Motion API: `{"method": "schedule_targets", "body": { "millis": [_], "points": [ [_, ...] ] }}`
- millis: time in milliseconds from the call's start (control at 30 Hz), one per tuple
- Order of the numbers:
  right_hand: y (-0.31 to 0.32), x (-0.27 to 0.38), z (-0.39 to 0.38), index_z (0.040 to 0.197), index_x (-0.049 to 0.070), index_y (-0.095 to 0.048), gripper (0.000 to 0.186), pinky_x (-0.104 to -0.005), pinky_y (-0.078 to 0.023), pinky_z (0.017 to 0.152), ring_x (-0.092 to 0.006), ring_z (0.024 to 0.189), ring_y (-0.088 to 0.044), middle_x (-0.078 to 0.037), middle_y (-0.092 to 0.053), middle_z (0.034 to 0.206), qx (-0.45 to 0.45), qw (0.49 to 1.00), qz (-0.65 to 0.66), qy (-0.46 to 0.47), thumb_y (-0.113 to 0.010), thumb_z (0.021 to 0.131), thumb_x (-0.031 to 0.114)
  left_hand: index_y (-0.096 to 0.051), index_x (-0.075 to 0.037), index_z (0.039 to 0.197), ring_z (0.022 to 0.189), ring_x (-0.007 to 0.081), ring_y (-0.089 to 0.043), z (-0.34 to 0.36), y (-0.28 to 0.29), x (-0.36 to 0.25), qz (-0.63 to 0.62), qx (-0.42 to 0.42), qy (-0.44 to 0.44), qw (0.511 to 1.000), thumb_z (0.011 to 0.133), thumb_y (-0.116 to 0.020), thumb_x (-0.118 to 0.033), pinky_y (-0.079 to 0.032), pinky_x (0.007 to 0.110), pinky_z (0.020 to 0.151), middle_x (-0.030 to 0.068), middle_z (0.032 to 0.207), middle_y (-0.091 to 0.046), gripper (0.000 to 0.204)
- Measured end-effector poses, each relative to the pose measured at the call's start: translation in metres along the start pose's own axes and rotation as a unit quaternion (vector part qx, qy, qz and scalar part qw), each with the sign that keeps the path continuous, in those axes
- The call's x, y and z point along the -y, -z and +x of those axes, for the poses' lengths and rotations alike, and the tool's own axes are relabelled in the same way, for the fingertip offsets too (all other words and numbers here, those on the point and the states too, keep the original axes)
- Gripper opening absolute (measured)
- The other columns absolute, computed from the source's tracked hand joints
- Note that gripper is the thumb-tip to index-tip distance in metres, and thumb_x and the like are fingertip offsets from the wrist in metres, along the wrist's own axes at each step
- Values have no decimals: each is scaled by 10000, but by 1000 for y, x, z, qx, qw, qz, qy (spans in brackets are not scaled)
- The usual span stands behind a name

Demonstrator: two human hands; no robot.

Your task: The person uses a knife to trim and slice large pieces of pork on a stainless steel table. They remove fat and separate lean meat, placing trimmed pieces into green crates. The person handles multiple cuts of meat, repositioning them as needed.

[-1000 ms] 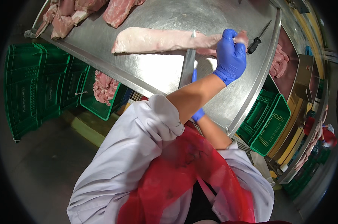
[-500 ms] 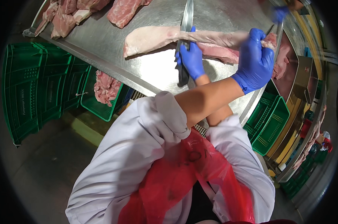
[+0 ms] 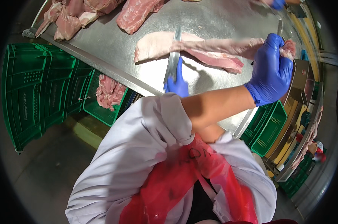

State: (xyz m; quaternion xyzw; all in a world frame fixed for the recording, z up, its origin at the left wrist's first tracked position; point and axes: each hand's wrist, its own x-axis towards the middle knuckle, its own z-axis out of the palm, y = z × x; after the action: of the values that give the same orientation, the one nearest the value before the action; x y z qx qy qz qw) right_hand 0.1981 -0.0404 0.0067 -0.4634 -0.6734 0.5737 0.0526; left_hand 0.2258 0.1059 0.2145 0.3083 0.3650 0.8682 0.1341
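Note:
My forearms cross, the left one on top. Out to the right, my left hand (image 3: 270, 71), in a blue glove, is closed around the end of a pale fat strip (image 3: 228, 47). The strip runs left to a long slab of pink meat (image 3: 217, 61) lying on the steel table, still joined at its left part. My right hand (image 3: 178, 83), also gloved, grips a knife (image 3: 172, 61) whose handle is mostly hidden. Its blade points away from me, crosswise where the strip lifts off the meat, and the strip appears to pass over it.
Meat cuts (image 3: 70, 18) are piled at the table's far left, with another piece (image 3: 137, 15) beside them. Below the left edge, a green crate (image 3: 105, 115) holds meat trimmings, next to more green crates (image 3: 30, 93). Another green crate (image 3: 269, 127) stands right. A co-worker's gloved hand (image 3: 278, 3) shows far right.
My right hand and the knife have come back toward me and left. My left hand has drawn the strip end farther right, and more of the pink meat shows under it.

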Motion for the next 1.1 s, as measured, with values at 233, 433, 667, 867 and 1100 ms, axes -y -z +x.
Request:
{"method": "schedule_targets", "body": {
  "millis": [233,433,667,867,1100],
  "points": [
    [-4,34,70,1659,170,-132,749,-345,-560,518,-178,547,-609,-108,-640,756,-12,990,139,23,-489,1005,106,-428,-24,1003,796,129,-562,-9,0,-33,-65,76,79,992,1007,-494,-77,-490,285,738,66,868,-532,85],
    [-53,17,8,1664,298,-34,828,-343,-546,509,-169,572,-616,-104,-642,788,4,988,152,12,-461,985,93,-456,-26,1001,780,169,-589,-2,14,-64,-61,65,69,994,999,-520,-86,-497,299,716,79,864,-553,88],
    [-82,52,40,1455,88,-408,446,-372,-507,601,-237,698,-631,-142,-618,832,-22,990,130,52,-475,1024,185,-486,-21,989,735,225,-610,-8,24,-105,-65,49,65,995,982,-550,-99,-497,331,664,102,832,-577,101],
    [-103,66,58,1233,102,-597,321,-418,-404,869,-303,941,-530,-181,-592,1032,-97,985,108,93,-362,1036,197,-511,-17,978,697,273,-628,-21,36,-139,-79,41,74,993,967,-575,-111,-497,358,620,121,804,-597,114],
    [-140,73,16,1330,126,-489,326,-404,-429,774,-278,843,-546,-166,-594,957,-53,983,143,101,-387,1021,152,-541,-12,966,652,329,-650,-23,45,-178,-52,0,38,998,950,-604,-124,-497,389,568,144,772,-620,130]
  ]
}}
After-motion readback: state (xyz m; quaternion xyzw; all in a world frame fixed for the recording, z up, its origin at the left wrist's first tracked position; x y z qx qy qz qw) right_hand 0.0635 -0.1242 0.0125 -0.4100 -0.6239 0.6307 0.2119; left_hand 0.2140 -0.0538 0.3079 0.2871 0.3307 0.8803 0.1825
